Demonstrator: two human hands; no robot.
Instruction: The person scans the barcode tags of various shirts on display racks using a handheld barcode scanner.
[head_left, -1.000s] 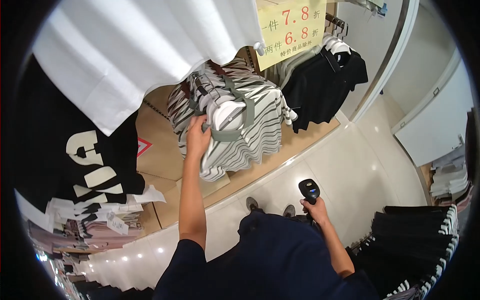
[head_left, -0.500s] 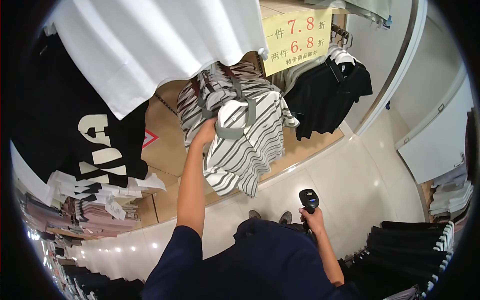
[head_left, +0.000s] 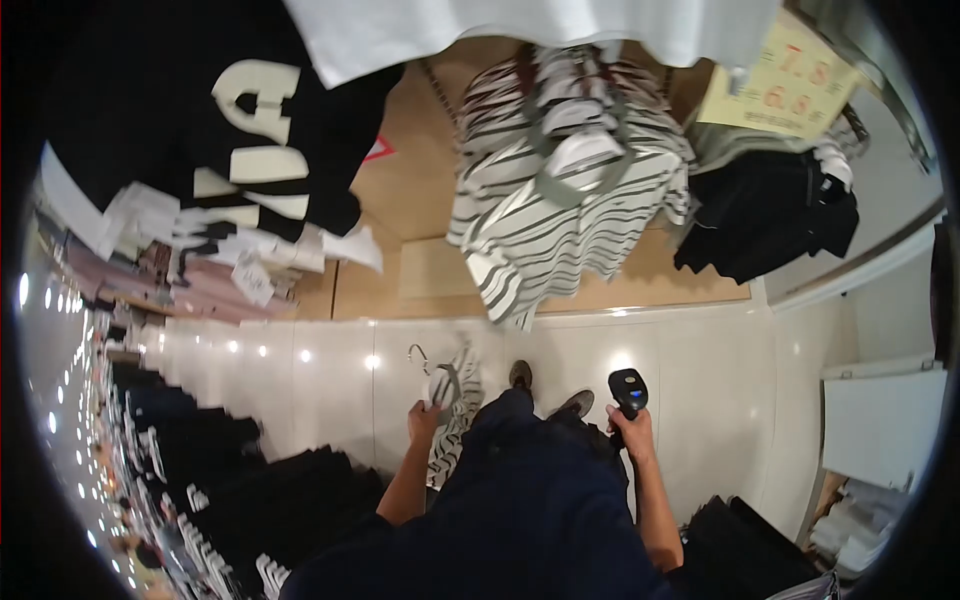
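Note:
My left hand is closed around the collar area of a striped polo shirt on a hanger, whose hook points up. This shirt hangs low at my left side, above the floor. In my right hand is a black barcode scanner, gripped by its handle, with a small blue light showing on top. Ahead, more striped polo shirts with grey-green collars hang in a row on the rack, apart from both hands.
Black polo shirts hang at the right under a yellow discount sign. A white garment covers the top. At left are a black shirt with cream letters and folded clothes. Rows of dark garments stand behind me.
My left hand has left the rack and come down to my left side with one striped polo shirt on its hanger. The view has turned left. The scanner remains in my right hand.

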